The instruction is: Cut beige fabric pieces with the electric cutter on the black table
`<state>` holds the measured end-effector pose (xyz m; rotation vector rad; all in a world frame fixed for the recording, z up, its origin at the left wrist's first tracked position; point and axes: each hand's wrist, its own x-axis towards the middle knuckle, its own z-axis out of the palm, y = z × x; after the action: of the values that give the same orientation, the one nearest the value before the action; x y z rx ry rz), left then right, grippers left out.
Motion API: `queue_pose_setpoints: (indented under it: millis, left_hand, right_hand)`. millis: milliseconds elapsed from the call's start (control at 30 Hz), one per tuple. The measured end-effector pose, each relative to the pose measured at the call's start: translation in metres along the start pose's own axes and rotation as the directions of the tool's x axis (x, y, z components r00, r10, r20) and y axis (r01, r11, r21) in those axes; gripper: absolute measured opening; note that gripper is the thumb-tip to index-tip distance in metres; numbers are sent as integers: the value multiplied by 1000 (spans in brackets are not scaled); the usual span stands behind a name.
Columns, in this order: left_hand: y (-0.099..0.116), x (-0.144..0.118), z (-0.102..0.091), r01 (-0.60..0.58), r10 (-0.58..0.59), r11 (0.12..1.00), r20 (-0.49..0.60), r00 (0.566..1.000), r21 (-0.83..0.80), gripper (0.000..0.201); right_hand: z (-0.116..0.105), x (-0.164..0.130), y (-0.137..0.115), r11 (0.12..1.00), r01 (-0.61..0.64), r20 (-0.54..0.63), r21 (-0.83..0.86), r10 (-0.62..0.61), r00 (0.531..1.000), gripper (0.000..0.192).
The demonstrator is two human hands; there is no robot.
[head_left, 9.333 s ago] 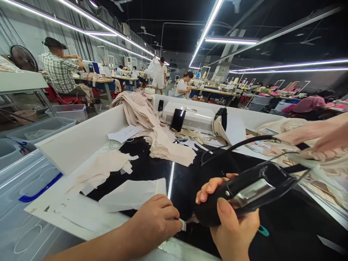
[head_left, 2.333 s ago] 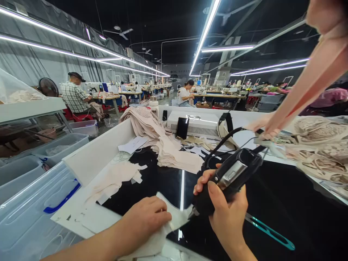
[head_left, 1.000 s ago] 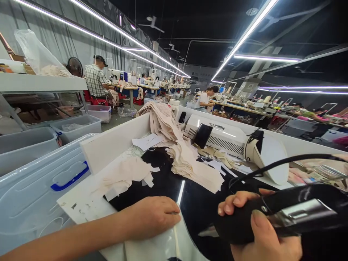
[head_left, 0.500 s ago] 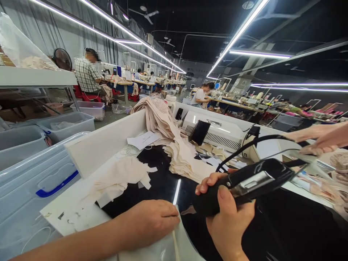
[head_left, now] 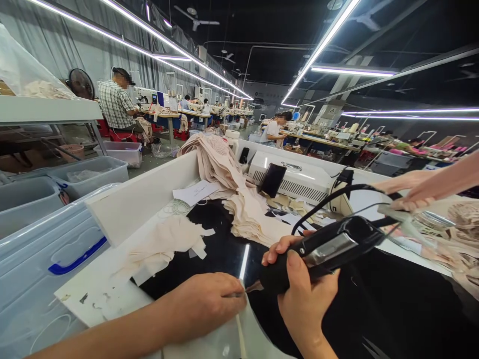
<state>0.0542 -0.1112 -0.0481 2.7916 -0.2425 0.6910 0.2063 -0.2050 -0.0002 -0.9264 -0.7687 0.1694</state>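
My right hand (head_left: 305, 294) is wrapped round a black corded handheld power tool (head_left: 333, 247) with a silver plate on its side. Its rounded end points toward my left hand (head_left: 209, 301). That left hand is closed, fingers pressed together at the edge of a glossy black panel (head_left: 220, 229); what it pinches, if anything, is hidden. A small brownish patch (head_left: 255, 286) shows just beyond the fingertips. Below the hand runs a narrow cream strip (head_left: 241, 336). Pale fabric pieces (head_left: 168, 239) lie beyond my left hand, and a stack of cream fabric (head_left: 258, 219) is farther back.
Another person's hand (head_left: 415, 192) reaches in from the right beside the tool's cord. A phone (head_left: 273, 179) leans on a white vented machine (head_left: 290, 177). White boards (head_left: 145, 194) border the worktop. Plastic bins (head_left: 93, 172) stand left; people sit at sewing tables behind.
The tool and my right hand have shifted slightly left, closer to my left hand. The other person's hand also appears farther left. My left hand stays nearly in place, still closed.
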Motion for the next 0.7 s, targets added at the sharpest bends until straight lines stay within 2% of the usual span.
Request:
queue_pose_setpoints:
  millis: [367,467,700]
  left_hand:
    - [-5,-10,8,-25,24,997,15,1000,71,18]
    - [-4,-10,7,-35,36,996,-2,999,86,18]
    - [-4,-9,0,-53,49,994,39,998,100,19]
  right_hand:
    - [-7,-8,-11,999,-8,-20,33,8,1000,30]
    - [-7,-11,-10,999,-12,-15,36,13,1000,29]
    - [-8,-11,-14,1000,-22,-29,11,23,999,28]
